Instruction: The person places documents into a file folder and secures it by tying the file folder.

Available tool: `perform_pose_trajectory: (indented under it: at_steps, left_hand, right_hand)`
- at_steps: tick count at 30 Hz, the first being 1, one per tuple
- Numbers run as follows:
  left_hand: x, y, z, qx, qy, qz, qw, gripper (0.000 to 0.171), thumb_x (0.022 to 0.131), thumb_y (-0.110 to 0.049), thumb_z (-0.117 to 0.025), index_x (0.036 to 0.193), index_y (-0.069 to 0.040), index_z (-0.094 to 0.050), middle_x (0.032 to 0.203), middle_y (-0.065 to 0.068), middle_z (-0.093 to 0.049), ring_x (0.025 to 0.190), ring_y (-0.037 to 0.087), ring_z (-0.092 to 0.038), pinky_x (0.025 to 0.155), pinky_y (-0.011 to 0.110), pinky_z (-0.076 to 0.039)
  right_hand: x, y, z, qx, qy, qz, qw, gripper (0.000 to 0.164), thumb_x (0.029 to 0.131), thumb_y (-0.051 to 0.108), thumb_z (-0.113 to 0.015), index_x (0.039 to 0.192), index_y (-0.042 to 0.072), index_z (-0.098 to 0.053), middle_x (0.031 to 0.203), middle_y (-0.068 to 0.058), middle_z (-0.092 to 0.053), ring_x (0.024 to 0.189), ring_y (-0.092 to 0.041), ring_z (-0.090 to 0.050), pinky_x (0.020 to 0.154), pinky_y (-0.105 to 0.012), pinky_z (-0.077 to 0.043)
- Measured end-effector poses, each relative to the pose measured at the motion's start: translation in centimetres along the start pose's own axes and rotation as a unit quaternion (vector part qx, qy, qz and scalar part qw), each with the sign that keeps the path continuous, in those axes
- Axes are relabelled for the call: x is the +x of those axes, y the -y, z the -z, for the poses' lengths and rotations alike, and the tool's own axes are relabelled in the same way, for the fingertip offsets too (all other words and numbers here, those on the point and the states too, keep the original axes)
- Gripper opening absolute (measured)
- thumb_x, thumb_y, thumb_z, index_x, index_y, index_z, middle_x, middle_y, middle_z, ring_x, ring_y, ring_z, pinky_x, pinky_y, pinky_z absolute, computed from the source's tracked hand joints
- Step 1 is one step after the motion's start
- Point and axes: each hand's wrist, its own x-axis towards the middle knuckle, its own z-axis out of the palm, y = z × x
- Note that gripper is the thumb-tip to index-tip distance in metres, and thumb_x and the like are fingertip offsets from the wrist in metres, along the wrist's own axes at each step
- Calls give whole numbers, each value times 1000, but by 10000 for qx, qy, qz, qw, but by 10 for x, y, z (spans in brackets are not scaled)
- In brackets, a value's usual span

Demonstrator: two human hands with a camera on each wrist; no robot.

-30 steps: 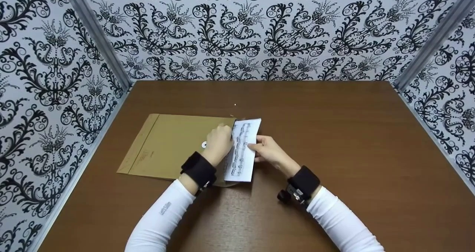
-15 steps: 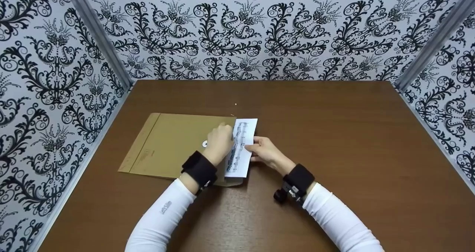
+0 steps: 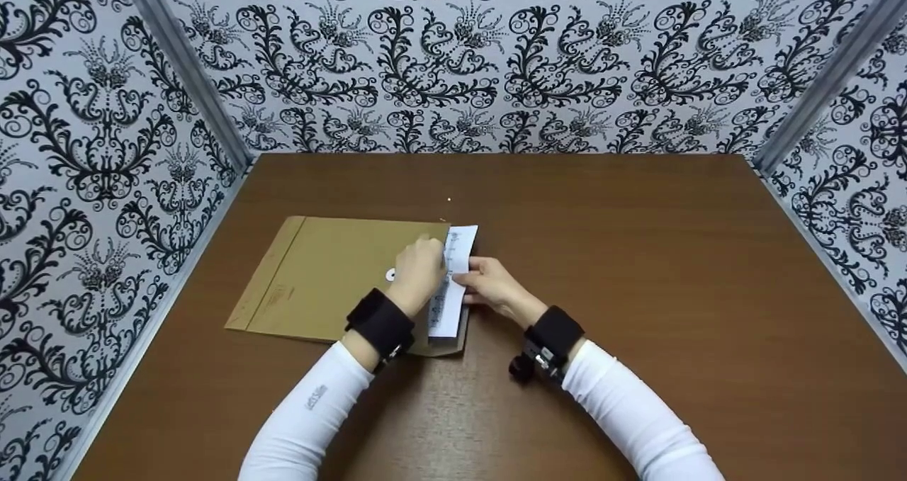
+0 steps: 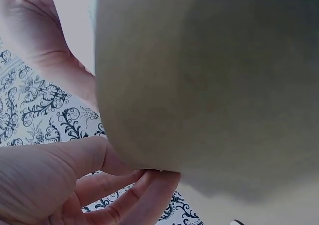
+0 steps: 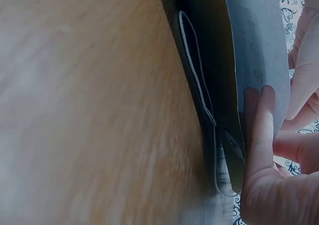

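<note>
A tan string-tie envelope (image 3: 340, 275) lies on the table with its opening to the right. My left hand (image 3: 419, 272) pinches the upper panel at the opening edge; the left wrist view shows thumb and fingers (image 4: 154, 192) on that edge. Sheet music (image 3: 462, 244), a white sheet with printed staves, sticks out of the opening. My right hand (image 3: 496, 286) pinches its right edge, thumb on top. In the right wrist view, right-hand fingers (image 5: 264, 115) lie against the underside of the paper (image 5: 261, 41). The sheet's left part is hidden inside the envelope.
The envelope's flap (image 3: 455, 346) extends under the sheet; a button (image 5: 233, 143) and loose string (image 5: 192, 60) hang by it in the right wrist view. The brown table (image 3: 638, 254) meets patterned walls (image 3: 453, 63) at the back and sides.
My right hand has moved left with the sheet music, sliding it deeper into the envelope, so a narrower strip shows. More of the flap is visible. My left hand stays in place.
</note>
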Motion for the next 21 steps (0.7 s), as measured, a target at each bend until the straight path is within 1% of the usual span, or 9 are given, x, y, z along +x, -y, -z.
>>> perform_pose_trajectory:
  at_steps: [3, 6, 9, 11, 14, 16, 18, 21]
  left_hand:
    - [1, 0, 0, 5, 17, 8, 10000, 7, 84, 0, -71, 88, 6, -73, 97, 22, -72, 84, 43, -73, 70, 55, -60]
    - [1, 0, 0, -1, 66, 25, 10000, 8, 85, 0, -72, 89, 6, -73, 99, 22, -72, 85, 43, -74, 71, 55, -60]
    - [1, 0, 1, -6, 91, 23, 10000, 8, 85, 0, -72, 90, 6, -73, 101, 23, -72, 86, 43, -74, 72, 55, -60]
    - [1, 0, 1, 4, 98, 12, 10000, 8, 86, 0, -73, 90, 6, -73, 101, 23, -72, 85, 42, -74, 71, 54, -60]
    - [1, -1, 1, -22, 98, 18, 9999, 7, 86, 0, -72, 90, 6, -73, 100, 23, -72, 84, 41, -74, 70, 53, -61]
    - [1, -1, 1, -11, 126, 38, 9999, 6, 86, 0, -72, 90, 5, -73, 100, 22, -72, 84, 41, -74, 70, 52, -61]
    - [1, -1, 1, -20, 135, 64, 9999, 5, 85, 1, -72, 89, 4, -74, 101, 21, -73, 84, 41, -74, 70, 52, -61]
    - [1, -2, 0, -21, 116, 91, 9999, 4, 83, 1, -72, 87, 4, -74, 101, 21, -73, 84, 41, -74, 70, 54, -61]
  right_hand:
    - [1, 0, -1, -127, 27, 40, 9999, 37, 99, -1, -54, 135, -10, -54, 92, -1, -70, 78, -7, -68, 66, -20, -59]
    - [3, 1, -2, -420, 12, 78, 9991, 33, 99, 0, -54, 131, -10, -55, 86, 1, -69, 73, -6, -66, 60, -18, -55]
    - [4, 2, -3, -728, -50, 82, 9973, 32, 99, 0, -53, 129, -10, -57, 86, -1, -69, 71, -7, -64, 59, -19, -54]
    - [6, 2, -4, -847, -101, 39, 9964, 32, 99, 0, -53, 129, -10, -57, 90, -4, -70, 73, -9, -64, 61, -20, -55]
    - [8, 2, -5, -812, -101, -66, 9966, 34, 99, 0, -52, 131, -10, -57, 98, -8, -70, 79, -12, -66, 67, -23, -58]
    - [9, 1, -5, -714, -45, -109, 9974, 33, 99, 0, -52, 130, -10, -57, 98, -8, -69, 83, -13, -67, 71, -25, -60]
    - [10, 1, -6, -582, 24, -141, 9982, 31, 99, 0, -51, 129, -9, -58, 94, -5, -68, 84, -13, -67, 73, -25, -60]
    - [12, 1, -7, -453, 88, -176, 9988, 25, 99, 0, -51, 121, -7, -60, 82, 1, -62, 80, -10, -65, 69, -22, -57]
